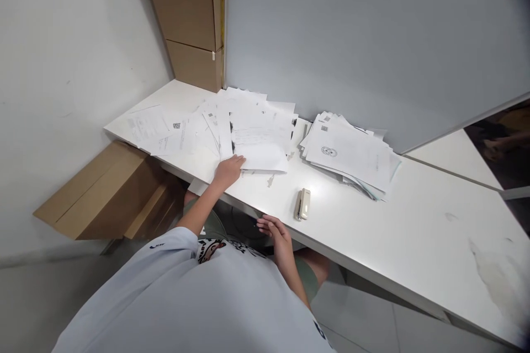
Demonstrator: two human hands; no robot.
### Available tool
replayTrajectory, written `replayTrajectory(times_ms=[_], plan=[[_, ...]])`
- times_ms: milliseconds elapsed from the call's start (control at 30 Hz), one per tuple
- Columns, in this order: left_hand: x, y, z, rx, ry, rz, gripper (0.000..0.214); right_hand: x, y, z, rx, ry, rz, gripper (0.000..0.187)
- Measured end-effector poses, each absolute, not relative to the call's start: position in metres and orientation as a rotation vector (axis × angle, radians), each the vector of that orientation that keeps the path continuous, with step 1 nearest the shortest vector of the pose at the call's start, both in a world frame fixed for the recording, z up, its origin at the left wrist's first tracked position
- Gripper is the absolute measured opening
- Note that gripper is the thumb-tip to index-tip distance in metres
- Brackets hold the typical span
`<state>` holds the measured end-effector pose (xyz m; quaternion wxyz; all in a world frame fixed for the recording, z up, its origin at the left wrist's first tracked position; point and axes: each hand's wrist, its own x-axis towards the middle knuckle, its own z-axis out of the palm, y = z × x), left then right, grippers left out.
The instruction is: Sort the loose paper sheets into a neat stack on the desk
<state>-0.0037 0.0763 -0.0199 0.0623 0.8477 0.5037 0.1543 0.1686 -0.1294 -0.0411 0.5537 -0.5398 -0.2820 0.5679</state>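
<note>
My left hand reaches onto the white desk and rests on the near edge of a spread of printed papers, its fingers curled onto a sheet. My right hand hovers just below the desk's front edge, fingers loosely apart and holding nothing. A small beige stapler lies on the desk just beyond my right hand. A second stack of papers sits to the right, against the grey partition.
Grey partition wall runs behind the desk. Cardboard boxes are stacked in the back corner, and flat cardboard leans under the desk's left end. White wall on the left.
</note>
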Motion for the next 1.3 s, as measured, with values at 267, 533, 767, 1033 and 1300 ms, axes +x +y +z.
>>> replayTrajectory(times_ms=[267, 533, 767, 1033, 1300], plan=[[-0.019, 0.023, -0.018, 2.601, 1.412, 0.639, 0.052, 0.163, -0.125, -0.038, -1.240, -0.711, 1.445, 0.043], [-0.030, -0.046, -0.012, 2.783, 1.169, 0.856, 0.037, 0.138, -0.105, -0.012, -1.033, -0.536, 1.553, 0.039], [-0.026, -0.074, -0.024, 2.833, 0.998, 0.803, 0.031, 0.130, -0.093, -0.019, -1.188, -0.343, 1.353, 0.024], [-0.074, -0.014, 0.006, 2.433, 1.152, 0.694, 0.047, 0.130, -0.094, -0.028, -1.286, -0.549, 1.278, 0.055], [-0.078, 0.108, 0.016, 2.260, 1.860, 0.387, 0.068, 0.120, -0.107, -0.017, -1.170, -0.552, 1.231, 0.069]])
